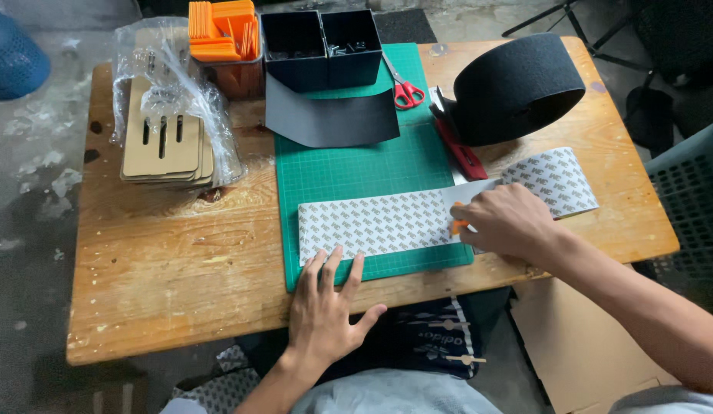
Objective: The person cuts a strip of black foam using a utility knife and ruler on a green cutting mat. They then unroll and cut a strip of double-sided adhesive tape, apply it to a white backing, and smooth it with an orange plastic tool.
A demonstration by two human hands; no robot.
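A long strip of white patterned backing sheet [379,224] lies across the green cutting mat [349,165]. My left hand [326,303] lies flat with fingers spread on the strip's near left edge and the mat's front border. My right hand [503,221] is closed around a small orange tool [457,226], its tip on the strip near the mat's right edge. The strip runs on to the right past my right hand [554,178].
A big roll of black material [517,86] and a red-handled cutter [460,153] lie at the right. Red scissors [406,90], two black boxes [322,46], a black sheet [329,119], orange pieces [222,31] and bagged cardboard cutouts [168,134] sit at the back of the wooden table [180,261].
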